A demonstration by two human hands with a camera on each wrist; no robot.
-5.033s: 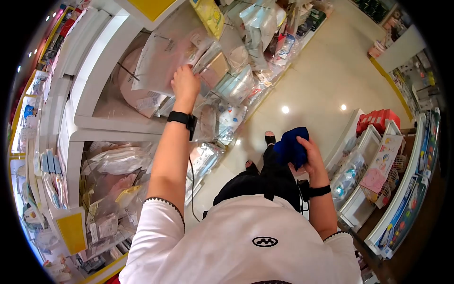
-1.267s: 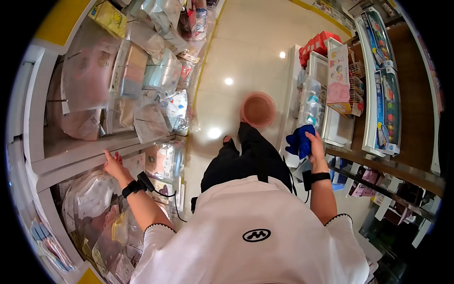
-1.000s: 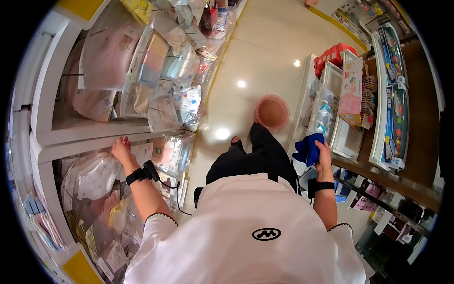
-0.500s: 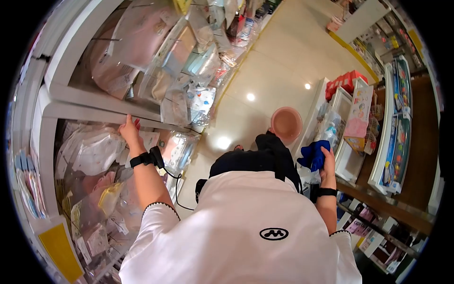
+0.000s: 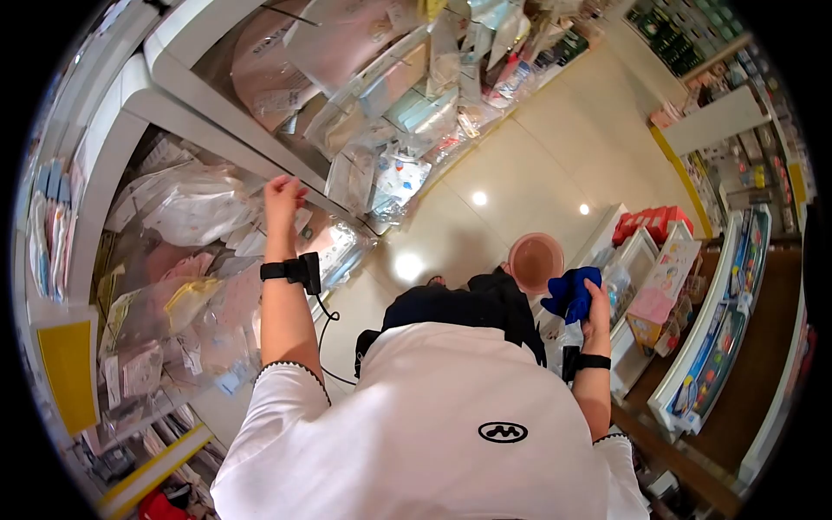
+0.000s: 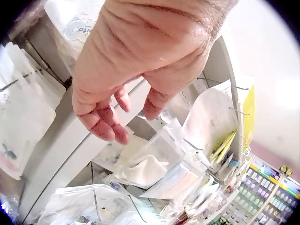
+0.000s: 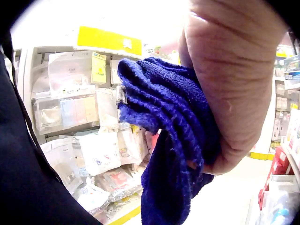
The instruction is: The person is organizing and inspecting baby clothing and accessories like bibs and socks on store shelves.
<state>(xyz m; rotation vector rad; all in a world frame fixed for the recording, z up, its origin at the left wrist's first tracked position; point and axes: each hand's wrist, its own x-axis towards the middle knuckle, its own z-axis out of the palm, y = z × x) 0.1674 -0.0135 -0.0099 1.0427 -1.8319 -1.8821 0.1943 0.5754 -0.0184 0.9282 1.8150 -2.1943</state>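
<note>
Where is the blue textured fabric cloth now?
The blue cloth is held in the person's right hand, right of centre in the head view, just lower right of the round pink bucket.

There are two hands (image 5: 284, 206) (image 5: 598, 309), one blue cloth (image 5: 569, 295), two black wristbands (image 5: 274, 270) (image 5: 594, 361), one pink bucket (image 5: 536, 237) and one white shirt (image 5: 416, 407).

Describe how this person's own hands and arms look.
The left hand and right hand wear no gloves. The short white fabric sleeves have black scalloped edges. A black strap with a small black boxy device circles the left wrist, trailing a thin black cable; a similar black strap circles the right wrist.
</note>
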